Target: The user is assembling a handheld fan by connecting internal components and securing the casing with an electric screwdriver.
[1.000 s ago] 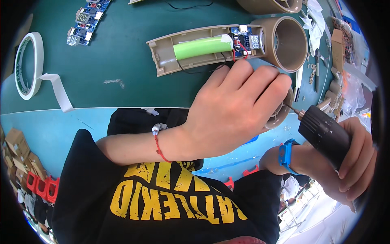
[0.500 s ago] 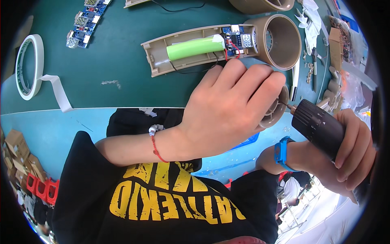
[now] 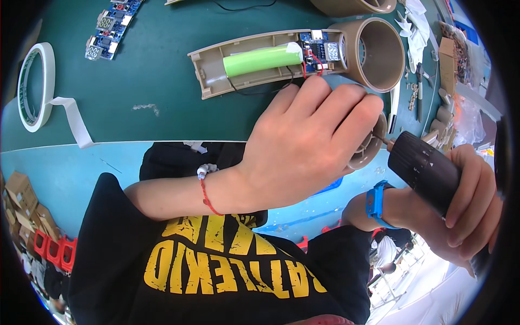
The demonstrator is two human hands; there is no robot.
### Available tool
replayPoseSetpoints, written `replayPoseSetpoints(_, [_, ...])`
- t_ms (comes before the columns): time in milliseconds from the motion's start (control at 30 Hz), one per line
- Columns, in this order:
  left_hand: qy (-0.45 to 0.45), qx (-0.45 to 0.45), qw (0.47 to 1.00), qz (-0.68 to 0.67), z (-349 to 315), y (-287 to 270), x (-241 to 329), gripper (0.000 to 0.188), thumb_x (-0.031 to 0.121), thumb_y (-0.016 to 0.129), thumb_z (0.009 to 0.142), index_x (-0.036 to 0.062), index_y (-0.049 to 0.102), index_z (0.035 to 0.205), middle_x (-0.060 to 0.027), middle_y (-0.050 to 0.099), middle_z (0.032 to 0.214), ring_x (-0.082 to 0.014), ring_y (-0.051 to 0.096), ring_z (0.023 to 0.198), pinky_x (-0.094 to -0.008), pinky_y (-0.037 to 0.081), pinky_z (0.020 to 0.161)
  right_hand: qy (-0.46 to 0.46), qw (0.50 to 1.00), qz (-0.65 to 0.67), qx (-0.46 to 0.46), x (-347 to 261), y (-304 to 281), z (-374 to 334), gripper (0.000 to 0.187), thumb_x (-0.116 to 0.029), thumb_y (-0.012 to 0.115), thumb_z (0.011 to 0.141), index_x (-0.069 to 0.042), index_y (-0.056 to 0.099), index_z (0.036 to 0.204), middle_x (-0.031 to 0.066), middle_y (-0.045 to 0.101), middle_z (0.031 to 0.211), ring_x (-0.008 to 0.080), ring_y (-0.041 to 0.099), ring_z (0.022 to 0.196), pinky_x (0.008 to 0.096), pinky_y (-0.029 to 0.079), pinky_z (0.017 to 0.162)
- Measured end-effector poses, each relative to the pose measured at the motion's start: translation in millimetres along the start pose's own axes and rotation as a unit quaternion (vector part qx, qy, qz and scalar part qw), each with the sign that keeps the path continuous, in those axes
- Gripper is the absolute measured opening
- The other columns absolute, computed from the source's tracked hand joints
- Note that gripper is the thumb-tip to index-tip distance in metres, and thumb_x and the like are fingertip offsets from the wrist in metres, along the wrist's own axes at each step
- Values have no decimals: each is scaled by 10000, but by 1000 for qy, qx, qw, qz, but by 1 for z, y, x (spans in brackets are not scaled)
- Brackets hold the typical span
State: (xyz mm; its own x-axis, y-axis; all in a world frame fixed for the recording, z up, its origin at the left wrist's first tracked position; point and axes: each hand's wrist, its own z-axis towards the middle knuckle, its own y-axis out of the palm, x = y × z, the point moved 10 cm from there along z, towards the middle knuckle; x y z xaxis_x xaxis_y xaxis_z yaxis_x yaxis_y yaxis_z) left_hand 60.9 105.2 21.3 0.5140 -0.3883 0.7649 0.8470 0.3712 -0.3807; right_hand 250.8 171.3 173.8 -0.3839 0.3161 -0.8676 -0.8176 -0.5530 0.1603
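My left hand [image 3: 309, 135] is closed around a round beige plastic piece [image 3: 374, 145] at the table's near edge; the fingers hide most of it. On the right, my right hand [image 3: 475, 200] grips a black electric screwdriver [image 3: 425, 168]. Its bit points left into the hollow end of the beige piece, and the tip's exact contact is hard to see. Just beyond my left hand lies an open beige handle housing [image 3: 214, 86] with a wide ring [image 3: 379, 54] at its right end. Inside it sit a green cylindrical battery [image 3: 260, 60] and a blue circuit board [image 3: 317, 50] with red wires.
At the left, a roll of white tape [image 3: 46, 92] stands with a loose strip hanging over the table edge. Several joined blue boards [image 3: 111, 27] lie behind it. A second beige ring [image 3: 355, 6] is at the back. Pliers [image 3: 419, 92] and white scraps [image 3: 416, 32] lie at the right.
Both hands keep nearly the same pose, with the screwdriver still at the beige piece. The tape roll and joined boards appear slightly farther left, and the open housing slightly farther right.
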Motion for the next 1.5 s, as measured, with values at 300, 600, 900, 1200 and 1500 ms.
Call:
replayPoseSetpoints(300, [11, 4, 1000, 7, -1, 1, 3, 382, 184, 686, 757, 67, 614, 1113, -35, 588, 1012, -198, 546, 853, -289, 479, 665, 33, 999, 15, -39, 3, 6, 2, 520, -622, 554, 925, -144, 616, 730, -57, 638, 600, 34, 607, 462, 135, 536, 545])
replayPoseSetpoints(600, [8, 0, 1000, 7, -1, 2, 1, 375, 183, 685, 756, 67, 618, 1106, -30, 588, 1001, -193, 542, 848, -287, 476, 653, 48, 998, 32, -36, 2, 0, -7, 491, -595, 564, 925, -140, 603, 744, -56, 626, 600, 30, 606, 477, 133, 531, 583])
replayPoseSetpoints(900, [-9, -15, 1000, -1, -1, 2, 0, 631, 288, 876, 623, 102, 641, 1179, -32, 643, 1065, -223, 562, 810, -322, 497, 693, 64, 996, 49, -31, -4, -15, -12, 464, -569, 574, 924, -136, 590, 757, -54, 615, 600, 27, 606, 492, 132, 527, 621])
replayPoseSetpoints(1200, [-1, -1, 1000, 6, -3, 2, -1, 626, 294, 873, 624, 98, 642, 1172, -31, 643, 1061, -222, 565, 807, -321, 496, 689, 76, 994, 66, -35, -11, -27, -20, 438, -542, 584, 924, -132, 578, 771, -53, 604, 599, 23, 605, 507, 130, 522, 659])
replayPoseSetpoints(1500, [-8, -10, 1000, 6, -2, 1, -1, 640, 289, 879, 610, 103, 644, 1175, -29, 646, 1069, -221, 566, 810, -318, 496, 691, 89, 992, 81, -37, -10, -17, -23, 413, -516, 594, 923, -128, 565, 784, -51, 593, 599, 19, 604, 522, 128, 518, 697])
